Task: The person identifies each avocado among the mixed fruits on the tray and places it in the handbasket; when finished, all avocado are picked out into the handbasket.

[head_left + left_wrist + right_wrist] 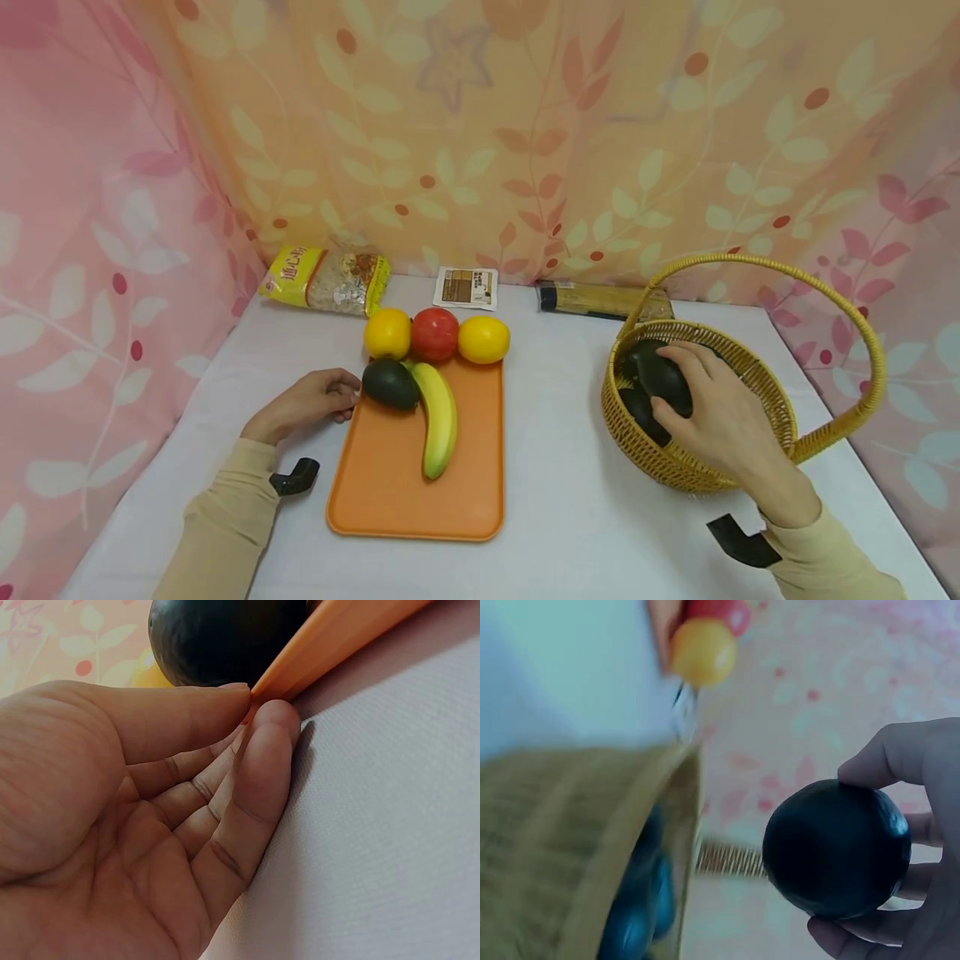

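My right hand (723,425) holds a dark avocado (666,382) over the wicker basket (765,400), thumb on one side and fingers on the other. In the right wrist view this avocado (838,851) is apart from the basket rim. More dark avocados (643,415) lie inside, partly hidden. My left hand (311,404) pinches the left edge of an orange tray (457,508) between thumb and fingers, as the left wrist view shows. On the tray lie a banana (440,425) and another avocado (390,384), close to my left fingertips.
At the tray's far end sit a round red fruit (435,334) and two yellow fruits (484,340). Along the back lie a yellow food bag (326,279), a small sachet (467,288) and a long packet (592,300). The basket's tall handle (832,292) arches up.
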The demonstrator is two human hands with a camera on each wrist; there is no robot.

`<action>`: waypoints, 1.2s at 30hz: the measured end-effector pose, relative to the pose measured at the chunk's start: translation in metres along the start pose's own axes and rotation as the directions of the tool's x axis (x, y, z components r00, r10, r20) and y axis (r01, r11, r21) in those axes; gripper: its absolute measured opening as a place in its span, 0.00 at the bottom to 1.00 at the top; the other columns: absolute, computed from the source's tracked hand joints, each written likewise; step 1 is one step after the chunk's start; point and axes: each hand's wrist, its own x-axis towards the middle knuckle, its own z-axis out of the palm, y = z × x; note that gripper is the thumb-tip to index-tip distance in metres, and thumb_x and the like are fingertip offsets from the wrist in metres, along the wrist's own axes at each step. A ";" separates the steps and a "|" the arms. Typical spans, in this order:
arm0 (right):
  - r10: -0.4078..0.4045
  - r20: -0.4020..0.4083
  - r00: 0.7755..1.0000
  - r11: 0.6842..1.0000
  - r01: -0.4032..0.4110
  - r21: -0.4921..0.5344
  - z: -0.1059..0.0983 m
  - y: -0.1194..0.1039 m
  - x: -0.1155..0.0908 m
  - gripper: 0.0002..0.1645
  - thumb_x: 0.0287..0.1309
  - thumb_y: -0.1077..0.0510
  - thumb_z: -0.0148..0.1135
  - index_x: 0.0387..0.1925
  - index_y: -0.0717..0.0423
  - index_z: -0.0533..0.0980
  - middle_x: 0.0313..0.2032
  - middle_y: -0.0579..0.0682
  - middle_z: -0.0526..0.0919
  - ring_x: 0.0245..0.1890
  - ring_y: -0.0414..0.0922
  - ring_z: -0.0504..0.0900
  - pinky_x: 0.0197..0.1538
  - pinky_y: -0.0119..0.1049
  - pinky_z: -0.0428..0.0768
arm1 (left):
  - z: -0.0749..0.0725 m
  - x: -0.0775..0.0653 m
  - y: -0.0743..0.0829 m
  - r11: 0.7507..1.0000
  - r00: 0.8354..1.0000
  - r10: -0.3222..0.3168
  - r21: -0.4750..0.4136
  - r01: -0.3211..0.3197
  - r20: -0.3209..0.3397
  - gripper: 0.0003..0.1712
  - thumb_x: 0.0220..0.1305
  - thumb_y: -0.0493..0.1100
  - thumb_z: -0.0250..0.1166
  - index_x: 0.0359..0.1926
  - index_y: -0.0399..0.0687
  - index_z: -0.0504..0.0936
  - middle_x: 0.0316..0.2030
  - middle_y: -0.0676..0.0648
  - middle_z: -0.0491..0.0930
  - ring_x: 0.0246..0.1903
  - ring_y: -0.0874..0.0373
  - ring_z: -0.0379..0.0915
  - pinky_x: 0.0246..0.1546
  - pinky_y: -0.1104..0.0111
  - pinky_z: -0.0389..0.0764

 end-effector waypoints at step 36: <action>0.275 0.437 0.856 0.937 -0.137 -0.322 0.016 0.067 -0.048 0.34 0.36 0.54 0.79 0.40 0.63 0.68 0.28 0.62 0.72 0.21 0.57 0.75 0.20 0.53 0.73 | 0.000 -0.001 0.002 1.000 1.000 0.005 -0.007 -0.005 0.012 0.20 0.68 0.37 0.58 0.57 0.28 0.71 0.36 0.42 0.80 0.32 0.58 0.77 0.36 0.69 0.81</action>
